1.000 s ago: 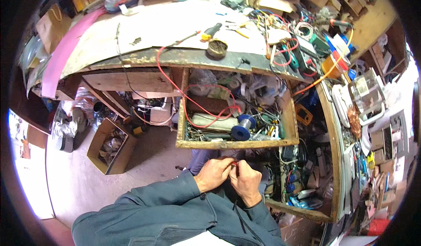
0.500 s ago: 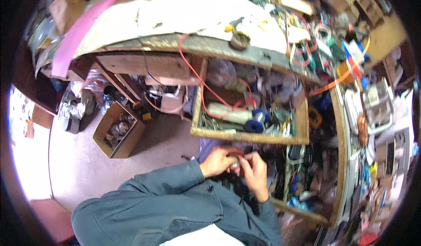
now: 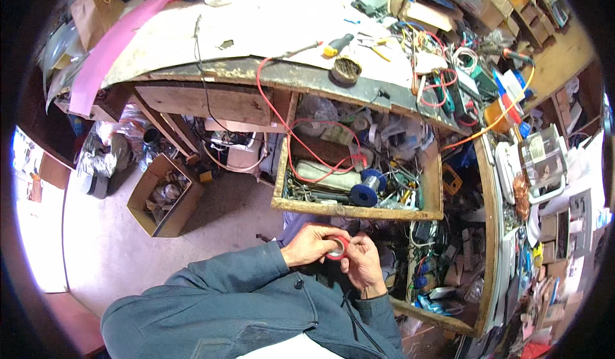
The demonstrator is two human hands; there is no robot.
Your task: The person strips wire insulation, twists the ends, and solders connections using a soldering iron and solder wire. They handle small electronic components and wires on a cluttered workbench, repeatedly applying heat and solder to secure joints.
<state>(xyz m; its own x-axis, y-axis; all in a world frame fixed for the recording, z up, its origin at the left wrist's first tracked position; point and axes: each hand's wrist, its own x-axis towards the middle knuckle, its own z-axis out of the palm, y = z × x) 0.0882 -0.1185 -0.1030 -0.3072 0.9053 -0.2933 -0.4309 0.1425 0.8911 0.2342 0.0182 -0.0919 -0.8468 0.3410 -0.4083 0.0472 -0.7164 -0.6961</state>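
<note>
Between my two hands, close to my chest, is a roll of red tape (image 3: 344, 246) with a pale core. My left hand (image 3: 309, 245) pinches the roll from its left side. On the other side, the thumb and fingers of my right hand (image 3: 363, 264) are closed on the roll's edge. Just beyond my hands an open wooden drawer (image 3: 359, 212) juts out from the workbench. In it lie a blue spool of wire (image 3: 364, 194), a pale cylinder (image 3: 328, 176), a looped red cable (image 3: 311, 144) and assorted small parts.
On the workbench (image 3: 256, 29) lie a screwdriver (image 3: 337, 45), a small round tin (image 3: 346, 71) and tangled wires. A cardboard box (image 3: 155, 221) holding scraps stands on the floor at left. A lower open drawer (image 3: 442, 320) full of clutter is at right.
The tape roll has turned, so its ring and pale core now show more clearly. My hands stay together around it. The whole view has shifted slightly and is sharper.
</note>
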